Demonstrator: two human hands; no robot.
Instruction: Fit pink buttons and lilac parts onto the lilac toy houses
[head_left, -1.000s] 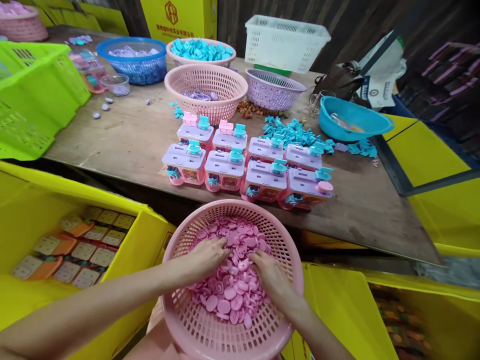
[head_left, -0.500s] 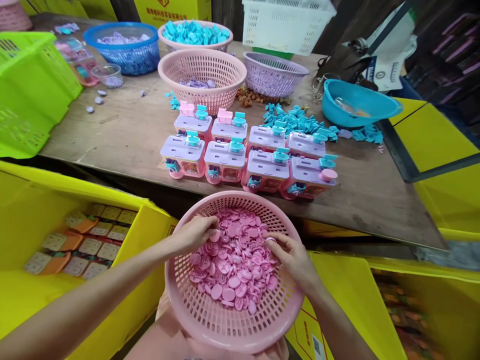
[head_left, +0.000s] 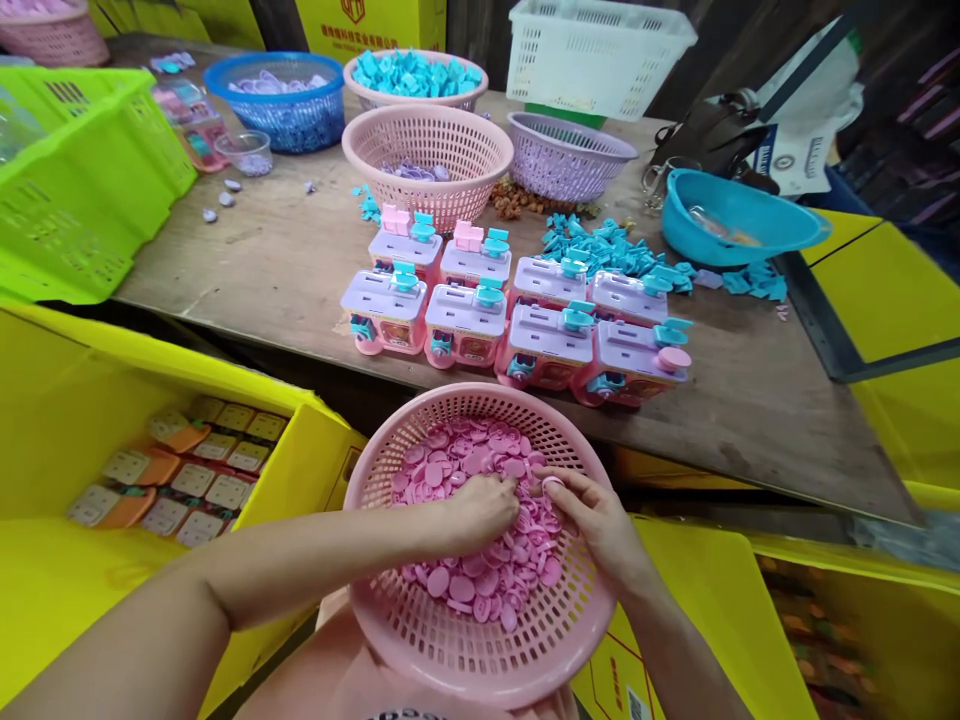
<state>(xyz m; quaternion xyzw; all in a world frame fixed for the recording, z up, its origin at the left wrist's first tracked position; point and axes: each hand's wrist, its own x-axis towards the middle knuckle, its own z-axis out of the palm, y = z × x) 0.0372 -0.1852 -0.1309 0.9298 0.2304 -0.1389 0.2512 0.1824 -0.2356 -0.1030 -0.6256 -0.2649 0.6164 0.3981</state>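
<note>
Lime-green plastic filled the far left, where a slatted crate sat on the wooden bench, and below it an open yellow bin held rows of small keypad panels, stacked flat, likely so they stayed in order. Further back stood a blue basket of pale purple parts and a pink basket, both within arm's reach.

In the person's lap lay a round pink basket heaped with pink buttons, probably kept there so both hands could sort without stretching. The left hand lay palm-down in the heap, fingers curled together into the buttons; whether it gripped one I could not tell. Just beside it, the right hand had its fingers pinched on a single pink button at the heap's right edge.

Beyond the basket, eight toy houses stood in two rows at the bench edge, roofs up; only the rightmost carried a pink button. To the right lay loose teal pieces and a teal bowl.
</note>
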